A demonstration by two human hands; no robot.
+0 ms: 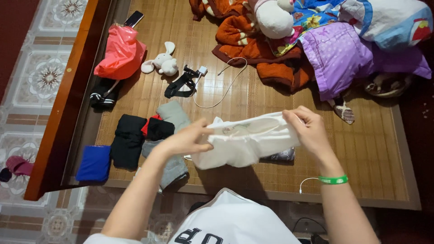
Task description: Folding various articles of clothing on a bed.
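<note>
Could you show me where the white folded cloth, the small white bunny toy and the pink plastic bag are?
White folded cloth garment (246, 142), head view: on its middle, between both hands.
Small white plush bunny toy (163, 62), head view: on its body.
Pink plastic bag (121, 53), head view: on its bulging centre.

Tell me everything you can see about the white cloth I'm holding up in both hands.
The white cloth looks like a soft, thin garment, folded into a loose, wrinkled horizontal band with a faint pale print on its upper layer. It is held above the bamboo mat, not resting on it. The left hand pinches its left end, the right hand its upper right edge.
</note>
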